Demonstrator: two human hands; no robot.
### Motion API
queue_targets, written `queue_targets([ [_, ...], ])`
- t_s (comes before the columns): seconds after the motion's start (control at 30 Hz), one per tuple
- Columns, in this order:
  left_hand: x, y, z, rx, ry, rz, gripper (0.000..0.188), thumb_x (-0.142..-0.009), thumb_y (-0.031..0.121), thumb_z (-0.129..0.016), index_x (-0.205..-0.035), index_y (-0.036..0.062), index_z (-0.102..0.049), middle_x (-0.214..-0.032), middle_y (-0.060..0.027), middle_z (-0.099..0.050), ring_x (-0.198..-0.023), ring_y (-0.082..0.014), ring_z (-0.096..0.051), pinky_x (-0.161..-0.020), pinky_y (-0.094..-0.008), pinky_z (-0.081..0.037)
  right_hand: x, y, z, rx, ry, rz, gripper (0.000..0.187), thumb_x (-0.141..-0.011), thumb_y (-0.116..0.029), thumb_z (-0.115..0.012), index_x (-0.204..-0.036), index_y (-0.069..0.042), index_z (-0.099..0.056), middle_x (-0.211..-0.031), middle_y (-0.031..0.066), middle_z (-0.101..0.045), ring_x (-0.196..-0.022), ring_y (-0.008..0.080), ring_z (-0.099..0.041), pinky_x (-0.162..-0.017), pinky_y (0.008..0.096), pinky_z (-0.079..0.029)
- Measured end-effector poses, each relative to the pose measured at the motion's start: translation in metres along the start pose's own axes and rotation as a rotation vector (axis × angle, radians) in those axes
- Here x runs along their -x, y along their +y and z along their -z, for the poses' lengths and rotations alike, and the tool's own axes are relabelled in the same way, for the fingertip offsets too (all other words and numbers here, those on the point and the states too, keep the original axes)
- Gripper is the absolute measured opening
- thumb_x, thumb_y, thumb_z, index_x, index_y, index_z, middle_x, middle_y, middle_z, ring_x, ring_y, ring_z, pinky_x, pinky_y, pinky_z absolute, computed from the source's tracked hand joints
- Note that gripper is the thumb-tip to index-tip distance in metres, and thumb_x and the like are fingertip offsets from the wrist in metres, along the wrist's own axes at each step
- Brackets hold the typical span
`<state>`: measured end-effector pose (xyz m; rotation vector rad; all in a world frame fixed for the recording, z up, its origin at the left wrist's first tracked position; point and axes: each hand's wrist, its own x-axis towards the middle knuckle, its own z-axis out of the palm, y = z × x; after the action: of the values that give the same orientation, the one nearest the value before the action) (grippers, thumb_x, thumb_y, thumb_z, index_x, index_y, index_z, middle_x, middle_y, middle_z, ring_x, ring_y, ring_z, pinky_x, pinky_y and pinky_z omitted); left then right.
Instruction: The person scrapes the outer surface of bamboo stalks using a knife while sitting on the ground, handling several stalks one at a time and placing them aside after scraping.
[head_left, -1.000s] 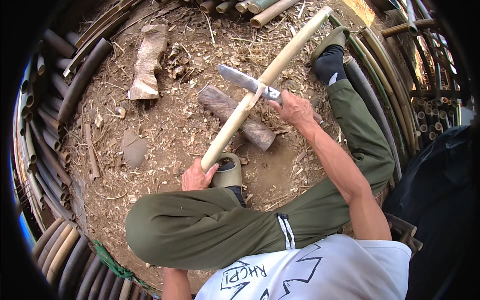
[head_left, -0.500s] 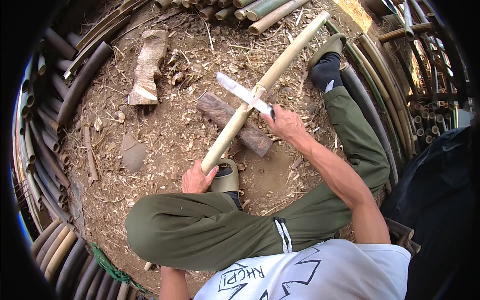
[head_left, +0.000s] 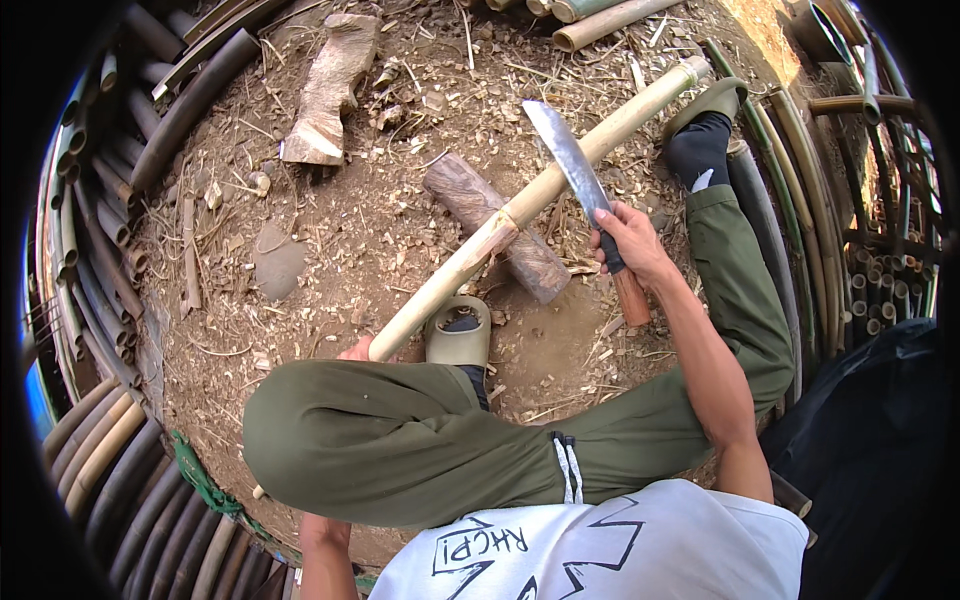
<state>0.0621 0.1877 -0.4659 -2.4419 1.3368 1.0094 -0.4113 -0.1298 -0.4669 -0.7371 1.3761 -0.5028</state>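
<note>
A pale bamboo pole (head_left: 450, 278) slants from near my left knee to the far right, resting across a short brown log (head_left: 537, 266). Around the joint above the log, its surface is cut and scraped. My left hand (head_left: 356, 350) grips the pole's near end, mostly hidden behind my knee. In my right hand (head_left: 630, 243) is a machete (head_left: 570, 158), held by its dark and reddish-brown handle. Its broad blade is raised, pointing away and to the left, and in this view it crosses over the pole beyond the joint.
Wood chips litter the dirt floor. A carved wood block (head_left: 335, 85) and a flat stone (head_left: 278, 262) lie to the left. Dark bamboo poles (head_left: 195, 110) are stacked along the left, more stand at the right. My sandalled feet flank the pole; a black sheet (head_left: 860, 420) hangs at right.
The machete has come off the pole's joint and swung upright, with my right hand moving right. The pole seems turned, showing a different side of the joint. My left hand is now more hidden.
</note>
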Motion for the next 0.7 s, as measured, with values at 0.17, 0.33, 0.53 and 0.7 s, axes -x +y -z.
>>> queue_targets([
  [0.17,0.073,-0.046,0.01,0.073,0.002,0.187,0.042,-0.076,0.042,-0.076,-0.099,0.0086,-0.064,-0.082,-0.0221,-0.069,-0.08,-0.0449,-0.067,-0.07,-0.0535,-0.051,-0.011,0.024,-0.049,0.022,0.252,0.105,0.027,-0.105,-0.031,-0.05,-0.099,-0.005,-0.053,-0.073,0.003,-0.059,-0.054,0.0106,-0.058,-0.045,0.0259,-0.051],
  [0.33,0.106,-0.06,0.011,0.115,0.009,0.278,0.041,-0.076,0.042,-0.076,-0.098,0.0087,-0.064,-0.083,-0.022,-0.069,-0.08,-0.0449,-0.067,-0.07,-0.0535,-0.051,0.002,0.017,-0.067,0.19,0.068,0.004,0.025,-0.106,-0.024,-0.044,-0.098,-0.002,-0.05,-0.069,0.0029,-0.054,-0.051,0.0116,-0.054,-0.043,0.0291,-0.048],
  [0.53,0.109,-0.061,0.014,0.125,0.002,0.279,0.04,-0.076,0.04,-0.075,-0.098,0.0088,-0.065,-0.083,-0.0218,-0.069,-0.08,-0.0448,-0.067,-0.07,-0.0535,-0.051,0.011,0.034,-0.078,0.378,-0.11,0.007,0.027,-0.107,-0.026,-0.042,-0.1,-0.002,-0.053,-0.069,0.0026,-0.055,-0.051,0.0112,-0.055,-0.044,0.0288,-0.049],
  [0.7,0.103,-0.06,0.019,0.127,0.001,0.273,0.039,-0.076,0.04,-0.075,-0.097,0.0088,-0.065,-0.083,-0.0217,-0.069,-0.079,-0.0447,-0.067,-0.07,-0.0535,-0.051,0.001,0.028,-0.065,0.155,0.14,0.047,0.026,-0.106,-0.025,-0.045,-0.099,-0.002,-0.055,-0.069,0.002,-0.056,-0.052,0.0105,-0.056,-0.045,0.0276,-0.049],
])
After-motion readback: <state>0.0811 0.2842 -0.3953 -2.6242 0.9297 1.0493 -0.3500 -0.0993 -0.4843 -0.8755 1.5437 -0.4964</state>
